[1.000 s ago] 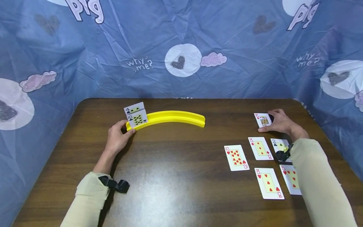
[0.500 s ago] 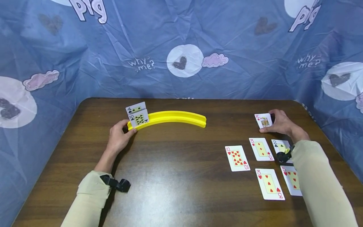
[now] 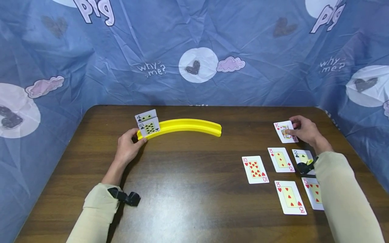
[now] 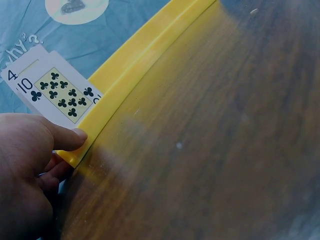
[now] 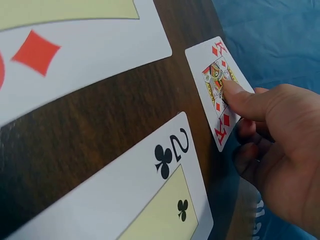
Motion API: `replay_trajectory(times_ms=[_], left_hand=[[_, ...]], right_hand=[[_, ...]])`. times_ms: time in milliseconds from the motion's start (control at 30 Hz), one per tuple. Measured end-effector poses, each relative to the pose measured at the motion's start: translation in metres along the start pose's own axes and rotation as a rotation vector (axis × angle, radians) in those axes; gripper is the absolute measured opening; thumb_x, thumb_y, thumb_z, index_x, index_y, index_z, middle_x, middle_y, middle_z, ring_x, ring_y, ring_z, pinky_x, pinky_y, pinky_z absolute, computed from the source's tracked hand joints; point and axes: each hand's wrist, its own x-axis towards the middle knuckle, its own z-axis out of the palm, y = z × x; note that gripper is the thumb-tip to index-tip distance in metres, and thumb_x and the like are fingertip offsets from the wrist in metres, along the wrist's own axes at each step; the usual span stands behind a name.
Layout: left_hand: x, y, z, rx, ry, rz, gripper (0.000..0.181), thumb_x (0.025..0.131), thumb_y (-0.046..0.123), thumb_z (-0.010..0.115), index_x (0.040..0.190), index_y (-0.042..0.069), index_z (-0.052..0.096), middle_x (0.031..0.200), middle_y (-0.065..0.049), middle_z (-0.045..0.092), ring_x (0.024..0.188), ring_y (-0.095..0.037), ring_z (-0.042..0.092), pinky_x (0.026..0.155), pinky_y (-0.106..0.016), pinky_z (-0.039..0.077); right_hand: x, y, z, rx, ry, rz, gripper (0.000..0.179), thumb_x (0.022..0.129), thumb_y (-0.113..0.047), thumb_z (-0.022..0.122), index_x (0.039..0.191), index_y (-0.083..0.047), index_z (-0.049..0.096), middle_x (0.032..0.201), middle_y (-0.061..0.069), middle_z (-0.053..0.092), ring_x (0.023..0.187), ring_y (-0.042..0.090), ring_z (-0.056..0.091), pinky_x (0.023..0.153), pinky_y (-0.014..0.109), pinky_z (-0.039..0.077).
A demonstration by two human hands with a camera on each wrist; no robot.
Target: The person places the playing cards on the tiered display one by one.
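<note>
A curved yellow card holder [image 3: 191, 125] stands at the back left of the table. Two playing cards are slotted in its left end: the ten of clubs [image 3: 149, 128] in front, the four of spades [image 3: 146, 115] behind it. My left hand [image 3: 127, 145] grips that end, thumb on the front face and fingers behind. At the back right, my right hand [image 3: 308, 132] pinches the king of diamonds [image 3: 284, 131]. In the right wrist view the thumb lies on the face of the king of diamonds [image 5: 215, 75] and the fingers are behind it; the card is tilted.
Face up on the right lie the ten of hearts [image 3: 255, 169], three of diamonds [image 3: 281, 160], two of clubs [image 3: 301, 156], three of hearts [image 3: 290, 197] and five of hearts [image 3: 313, 193]. The right forearm partly covers two of them. A blue printed cloth [image 3: 197, 91] hangs behind the table.
The right thumb has shifted from the king of diamonds' lower edge onto its face, and more of the card shows. The left hand and the holder stay put.
</note>
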Motion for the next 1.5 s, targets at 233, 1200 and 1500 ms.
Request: replay_trajectory(times_ms=[233,1200,1500], left_hand=[[0.0,-0.001,0.0,-0.008,0.01,0.012,0.036,0.092,0.007,0.068,0.125,-0.005,0.061,0.112,-0.024,0.064,0.099,-0.033,0.054,0.084,-0.037,0.036],[0.001,-0.002,0.001,-0.007,0.017,0.043,0.033,0.091,0.007,0.068,0.121,-0.006,0.063,0.108,-0.024,0.064,0.095,-0.033,0.054,0.081,-0.035,0.037],[0.0,-0.002,0.0,-0.014,0.019,0.036,0.033,0.09,0.005,0.068,0.12,-0.007,0.063,0.108,-0.025,0.064,0.096,-0.033,0.055,0.082,-0.036,0.037]], right_hand=[[-0.002,-0.007,-0.006,0.002,0.101,0.009,0.05,0.087,-0.013,0.076,0.129,0.008,0.057,0.096,0.014,0.059,0.082,0.014,0.049,0.062,0.016,0.038],[-0.012,-0.07,-0.026,0.272,0.206,-0.146,0.014,0.093,-0.016,0.07,0.095,-0.003,0.066,0.069,-0.027,0.055,0.067,-0.003,0.048,0.059,0.017,0.041],[-0.006,-0.107,-0.014,0.531,0.184,-0.182,0.023,0.091,-0.008,0.071,0.079,-0.028,0.066,0.069,-0.021,0.059,0.064,-0.004,0.052,0.056,0.015,0.045]])
